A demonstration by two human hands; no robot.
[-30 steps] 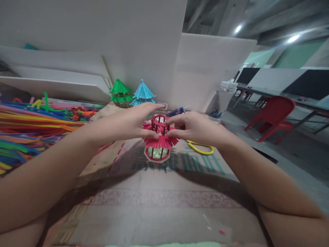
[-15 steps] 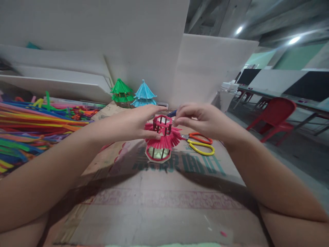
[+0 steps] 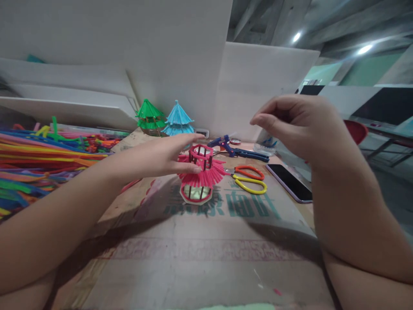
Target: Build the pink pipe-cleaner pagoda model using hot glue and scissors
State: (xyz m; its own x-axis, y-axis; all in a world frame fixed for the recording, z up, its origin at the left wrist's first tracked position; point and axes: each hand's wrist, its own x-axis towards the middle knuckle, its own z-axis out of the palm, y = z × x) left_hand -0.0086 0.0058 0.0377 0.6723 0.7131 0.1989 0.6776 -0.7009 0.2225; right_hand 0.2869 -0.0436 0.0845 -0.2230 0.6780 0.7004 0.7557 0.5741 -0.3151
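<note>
A pink pavilion model (image 3: 202,177) stands upright on the cardboard, with a fringed roof of fuzzy stems, dark posts and an octagonal base. My left hand (image 3: 174,157) is around its upper part from the left, the thumb against the roof and the fingers reaching behind the top frame. Raised in the air to the right, my right hand (image 3: 287,122) has its thumb and index finger pinched together; anything between the tips is too small to make out. Scissors (image 3: 250,180) with orange and yellow handles lie beside the model, and a blue glue gun (image 3: 224,144) is behind it.
Green (image 3: 149,115) and light blue (image 3: 178,118) pavilion models stand at the back. Colourful pipe cleaners (image 3: 48,155) are heaped on the left. A phone (image 3: 290,183), dark blue pliers-like tool (image 3: 251,154) and clear container (image 3: 266,144) are on the right. White boards (image 3: 180,56) rise behind.
My right hand has moved away from the pink model, up and to the right, uncovering the glue gun and phone. My left hand stays at the model.
</note>
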